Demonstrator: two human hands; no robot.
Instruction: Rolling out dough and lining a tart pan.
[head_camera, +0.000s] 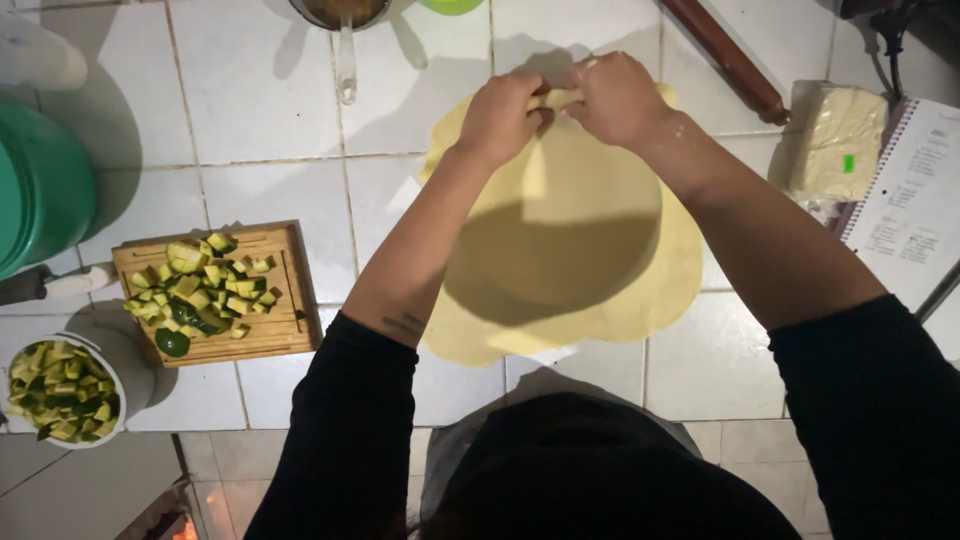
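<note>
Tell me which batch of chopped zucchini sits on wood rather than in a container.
The pile on the wooden cutting board, nearer the left hand. The other batch fills the white bowl at the counter's near-left edge.

Light coming from near side, overhead: arms throwing a hard shadow across the dough sheet (590, 250), counter's (260, 90) far edge staying bright, near corners going dim, slight softness.
</note>
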